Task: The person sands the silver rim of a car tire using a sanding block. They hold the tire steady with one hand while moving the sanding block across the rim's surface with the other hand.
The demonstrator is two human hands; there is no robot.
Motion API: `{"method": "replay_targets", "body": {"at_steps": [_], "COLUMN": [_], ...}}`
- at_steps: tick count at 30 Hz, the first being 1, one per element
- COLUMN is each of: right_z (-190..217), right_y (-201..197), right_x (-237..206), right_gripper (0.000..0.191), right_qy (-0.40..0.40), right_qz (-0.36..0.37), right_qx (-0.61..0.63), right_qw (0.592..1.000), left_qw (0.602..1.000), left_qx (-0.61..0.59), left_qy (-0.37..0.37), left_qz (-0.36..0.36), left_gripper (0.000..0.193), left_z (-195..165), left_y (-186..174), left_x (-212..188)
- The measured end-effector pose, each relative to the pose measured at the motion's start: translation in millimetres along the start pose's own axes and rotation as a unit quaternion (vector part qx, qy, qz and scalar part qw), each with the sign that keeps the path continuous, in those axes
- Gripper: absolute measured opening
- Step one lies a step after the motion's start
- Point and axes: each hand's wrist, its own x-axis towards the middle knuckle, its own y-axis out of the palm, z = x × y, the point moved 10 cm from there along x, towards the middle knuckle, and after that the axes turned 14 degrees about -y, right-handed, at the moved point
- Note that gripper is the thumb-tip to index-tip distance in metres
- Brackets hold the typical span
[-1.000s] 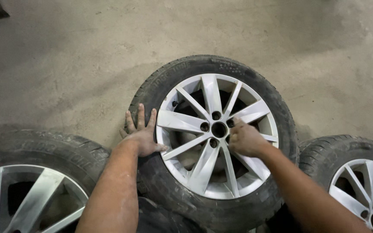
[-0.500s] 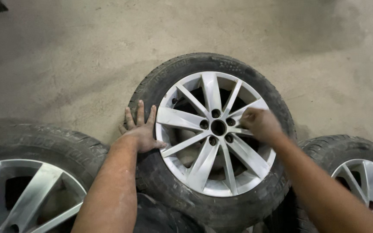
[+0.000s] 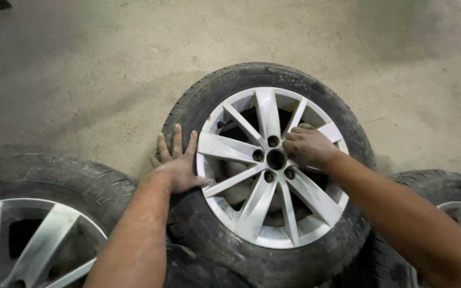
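Wheel (image 3: 268, 176) with silver spoked rim lying flat on the concrete floor (image 3: 81, 69), centre of scene. Left hand (image 3: 177, 162) spread open, palm pressed on the tyre's left sidewall, holding nothing. Right hand (image 3: 308, 145) loosely curled over a spoke just right of the hub; grip unclear. 2 more wheels near: left (image 3: 33, 224), right (image 3: 454, 213).

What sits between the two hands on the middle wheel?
Head view: between left hand and right hand lie silver rim spokes and the hub's centre bore with lug holes.
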Motion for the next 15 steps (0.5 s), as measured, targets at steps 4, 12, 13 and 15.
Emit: {"method": "replay_targets", "body": {"at_steps": [4,12,13,15], "right_z": [-8.8,-4.7,-7.1,-16.6], "right_y": [-8.0,-17.6,-17.6,-13.2], "right_x": [-5.2,-0.1,-2.5,-9.9], "right_gripper": [0.007,0.009,0.009,0.011], "right_qy": [0.013,-0.007,0.003,0.061], "right_qz": [-0.006,-0.048,-0.052,-0.024], "right_qx": [0.069,0.048,0.053,0.066], "right_qw": [0.998,0.998,0.997,0.996], "left_qw": [0.999,1.000,1.000,1.000], "left_qx": [0.003,-0.002,0.000,-0.006], "left_qy": [0.009,-0.002,-0.001,0.008], "left_qz": [-0.031,0.003,-0.007,-0.018], "left_gripper": [0.137,0.139,0.138,0.137], "left_z": [-1.8,-2.2,-1.8,-3.1], "left_y": [-7.9,-2.0,-4.5,-7.2], "left_x": [-2.6,-5.0,-4.8,-5.2]}}
